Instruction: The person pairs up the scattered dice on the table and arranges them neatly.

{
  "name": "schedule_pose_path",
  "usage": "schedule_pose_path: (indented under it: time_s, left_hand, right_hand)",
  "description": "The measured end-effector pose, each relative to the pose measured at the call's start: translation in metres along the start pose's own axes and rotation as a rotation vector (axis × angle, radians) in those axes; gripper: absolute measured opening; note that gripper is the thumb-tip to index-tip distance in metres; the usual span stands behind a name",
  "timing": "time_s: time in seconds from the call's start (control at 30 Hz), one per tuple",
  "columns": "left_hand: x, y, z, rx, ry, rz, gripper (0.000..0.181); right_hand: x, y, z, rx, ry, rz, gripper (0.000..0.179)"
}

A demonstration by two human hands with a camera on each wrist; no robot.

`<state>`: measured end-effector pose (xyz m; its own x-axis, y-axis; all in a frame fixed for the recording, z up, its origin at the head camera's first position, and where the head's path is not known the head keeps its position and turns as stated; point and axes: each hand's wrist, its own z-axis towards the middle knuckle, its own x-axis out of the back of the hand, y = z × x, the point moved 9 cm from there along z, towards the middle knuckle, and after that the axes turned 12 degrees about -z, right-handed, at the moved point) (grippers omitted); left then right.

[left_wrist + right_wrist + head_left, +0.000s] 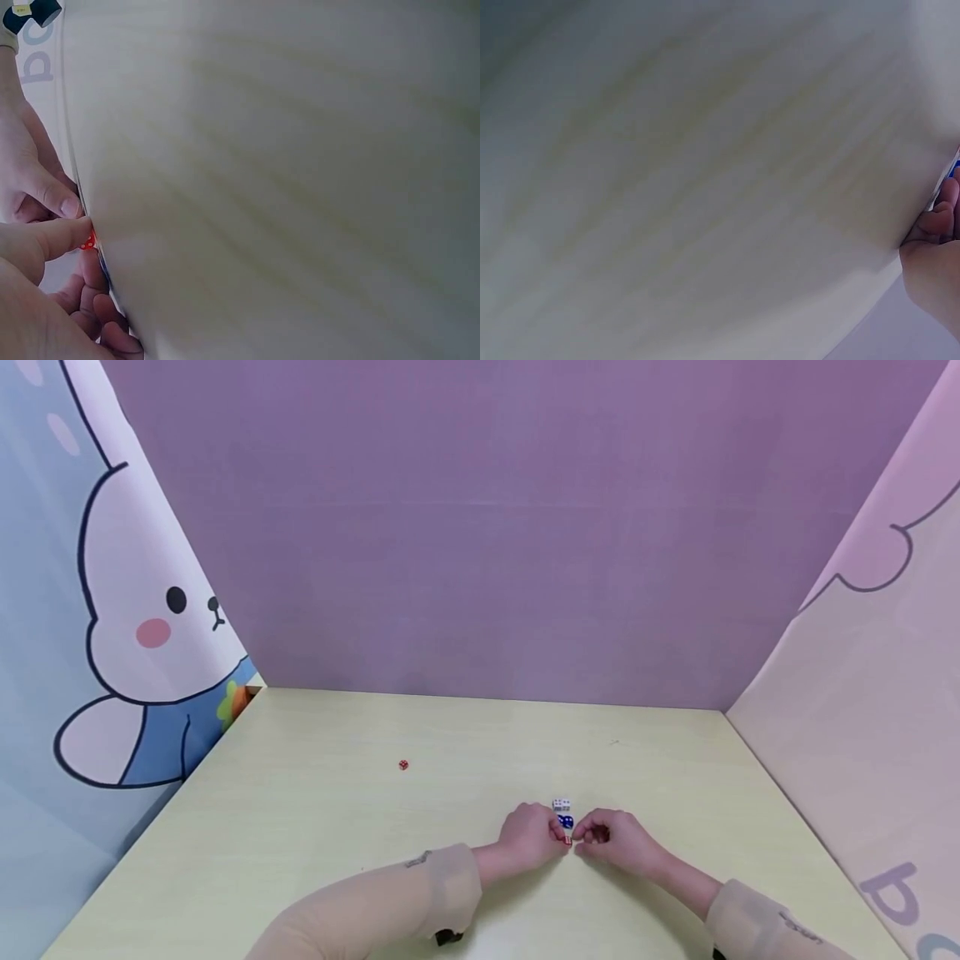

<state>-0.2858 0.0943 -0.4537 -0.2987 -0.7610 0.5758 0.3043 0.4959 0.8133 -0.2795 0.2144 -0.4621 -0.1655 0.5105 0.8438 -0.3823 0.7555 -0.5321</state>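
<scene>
In the head view my left hand [531, 839] pinches a red die [567, 841] with white pips at the table surface. The left wrist view shows that red die [88, 241] between thumb and forefinger. Just to the right, my right hand [618, 842] has its thumb and forefinger apart and bent toward the die, with nothing visible between them. Directly beyond the red die lie blue dice [566, 821], partly covered by the left hand. White dice [561, 805] sit side by side behind the blue ones. In the right wrist view only part of the right hand [934, 251] shows.
Another red die [403, 765] lies alone farther back and left on the pale wooden table [300, 827]. A purple panel [487, 543] stands along the back edge. Printed cloths, one with a cartoon rabbit [150, 602], hang at both sides.
</scene>
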Motion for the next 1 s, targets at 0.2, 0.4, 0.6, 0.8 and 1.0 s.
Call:
schedule_pose_path:
  time_s: [0.2,0.4,0.6,0.8,1.0]
  left_hand:
    - [-0.001,0.003,0.0,0.001,0.007,0.005,0.012]
    - [-0.002,0.003,0.0,-0.006,0.016,0.008,0.012]
    - [-0.001,-0.005,0.004,-0.034,-0.043,-0.116,0.013]
    - [0.024,-0.019,0.008,-0.044,-0.1,-0.266,0.02]
    - [0.074,-0.022,0.007,-0.118,-0.101,-0.305,0.029]
  right_hand:
    - [0.0,-0.006,0.001,0.05,0.022,-0.01,0.014]
    - [0.0,-0.008,0.001,0.059,0.028,-0.025,0.014]
    - [-0.001,-0.01,0.001,0.082,0.03,-0.024,0.013]
    - [-0.003,-0.009,0.001,0.053,0.003,-0.048,0.014]
    - [-0.004,-0.007,0.0,0.043,-0.004,-0.056,0.014]
